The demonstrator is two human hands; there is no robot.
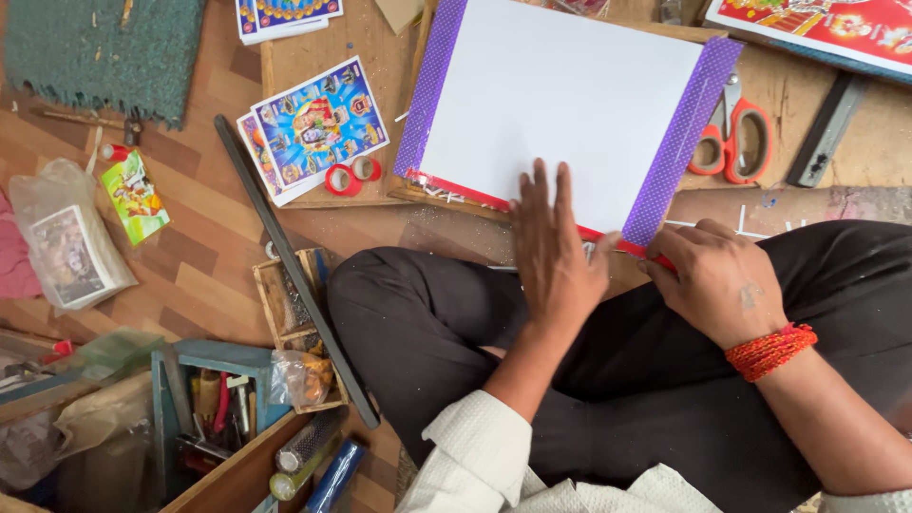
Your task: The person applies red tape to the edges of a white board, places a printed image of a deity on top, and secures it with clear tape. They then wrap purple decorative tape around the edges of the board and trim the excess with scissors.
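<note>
Left hand spread flat, pressing white board at near edge. Right hand pinches red tape strip along that edge. Board lies on wooden worktop; red scissors just beside.

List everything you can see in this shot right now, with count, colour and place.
white board: 1, white with purple tape down both sides and red tape on the near edge, centre top on a wooden plank
scissors: 1, red handles, right of the board
tape rolls: 2, red, left of the board
printed pictures: small stack, blue and multicoloured, upper left on wood
woven mat: 1, green, top left
black strip: 1, long, lying diagonally on the floor
tool box: 1, blue, bottom left
left hand: flat, pressing the board's near edge
right hand: closed grip at the board's near right corner, red thread on the wrist
</note>
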